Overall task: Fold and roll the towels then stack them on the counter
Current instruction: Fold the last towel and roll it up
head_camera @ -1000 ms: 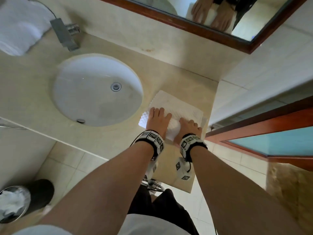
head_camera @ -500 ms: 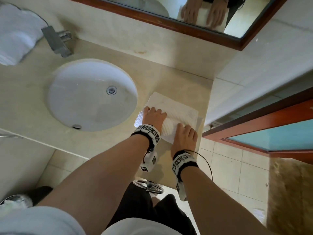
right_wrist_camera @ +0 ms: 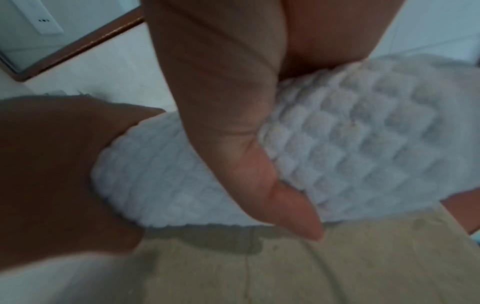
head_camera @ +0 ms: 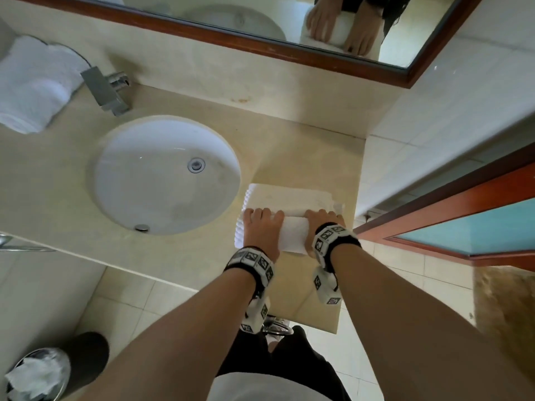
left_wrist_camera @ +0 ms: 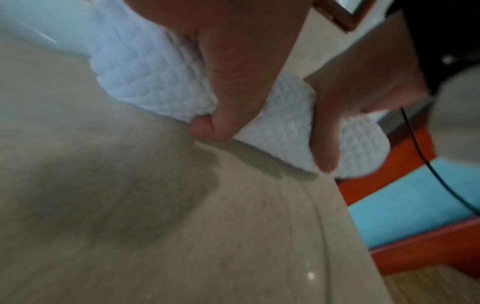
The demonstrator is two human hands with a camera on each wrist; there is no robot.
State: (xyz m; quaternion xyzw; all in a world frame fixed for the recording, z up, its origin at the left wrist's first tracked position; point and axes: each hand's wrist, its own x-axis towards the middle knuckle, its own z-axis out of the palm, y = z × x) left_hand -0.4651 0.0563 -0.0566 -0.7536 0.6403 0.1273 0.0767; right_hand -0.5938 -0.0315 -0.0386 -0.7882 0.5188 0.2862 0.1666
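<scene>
The towel (head_camera: 292,215) lies half-rolled on the counter (head_camera: 304,146), right of the sink (head_camera: 121,180). Left hand (head_camera: 260,230) and right hand (head_camera: 322,227) curl their fingers over the roll, thumbs tucked beneath. To roll well, push both ends evenly so it stays tight and straight.

Bare counter (head_camera: 304,157) lies beyond the towel (head_camera: 292,198); sink (head_camera: 166,173) left, wall (head_camera: 405,157) right.
</scene>
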